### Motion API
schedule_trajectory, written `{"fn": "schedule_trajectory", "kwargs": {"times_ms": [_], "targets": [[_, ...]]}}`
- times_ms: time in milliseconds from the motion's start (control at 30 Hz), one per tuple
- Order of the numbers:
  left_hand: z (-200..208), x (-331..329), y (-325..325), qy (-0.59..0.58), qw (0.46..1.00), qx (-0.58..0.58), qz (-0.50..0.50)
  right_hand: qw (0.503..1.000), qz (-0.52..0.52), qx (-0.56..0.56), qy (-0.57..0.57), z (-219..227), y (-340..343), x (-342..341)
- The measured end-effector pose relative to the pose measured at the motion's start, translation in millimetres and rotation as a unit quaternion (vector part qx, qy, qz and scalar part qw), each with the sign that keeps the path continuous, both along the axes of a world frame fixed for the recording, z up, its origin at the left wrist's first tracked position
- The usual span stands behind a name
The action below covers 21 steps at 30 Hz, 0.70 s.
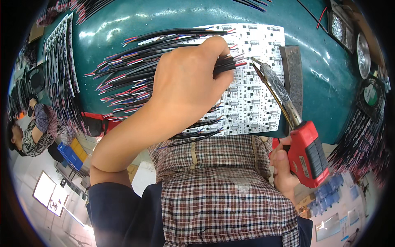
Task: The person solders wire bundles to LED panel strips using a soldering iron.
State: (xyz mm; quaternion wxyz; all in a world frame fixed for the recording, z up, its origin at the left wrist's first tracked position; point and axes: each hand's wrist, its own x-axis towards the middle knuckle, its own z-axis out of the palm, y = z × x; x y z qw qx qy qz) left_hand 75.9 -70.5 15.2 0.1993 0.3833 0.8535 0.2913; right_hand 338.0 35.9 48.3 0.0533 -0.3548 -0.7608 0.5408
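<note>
My left hand [189,76] is closed around several black cables [224,66], whose red and black wire ends stick out to the right over a white circuit board panel [242,111]. More black cables [131,82] with red, white and blue stripped ends lie in rows to the left, partly under my hand and on the panel. My right hand [283,166] grips a red soldering gun [306,156]. Its metal tip [256,60] points up and left over the panel, just right of the held wire ends. A thin feed tube [273,92] runs along the barrel. Some right fingers are hidden behind the handle.
A dark bar [292,78] lies along the panel's right edge on the green table [164,18]. At right are a metal dish [363,55], a solder spool [370,94] and a hanging cable bundle [362,142]. Another person [31,133] sits at far left beside a cable-covered panel [59,66].
</note>
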Motion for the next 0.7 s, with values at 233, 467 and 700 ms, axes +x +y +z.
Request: {"fn": "schedule_trajectory", "kwargs": {"times_ms": [233, 467, 700], "targets": [[-6.4, 1.5, 0.4, 0.035, 0.999, -0.007, 0.011, 0.999, -0.022, -0.009, -0.033, 0.4, -1.5, -7.5], [-8.7, 2.8, -1.2, 0.072, 0.997, 0.003, 0.003, 0.991, 0.019, -0.049, -0.124, 8.0, 7.5, -9.7], [-10.6, 2.9, -0.3, 0.086, 0.996, 0.005, 0.0, 0.992, 0.039, -0.007, -0.117, 4.3, 7.8, -8.9]]}}
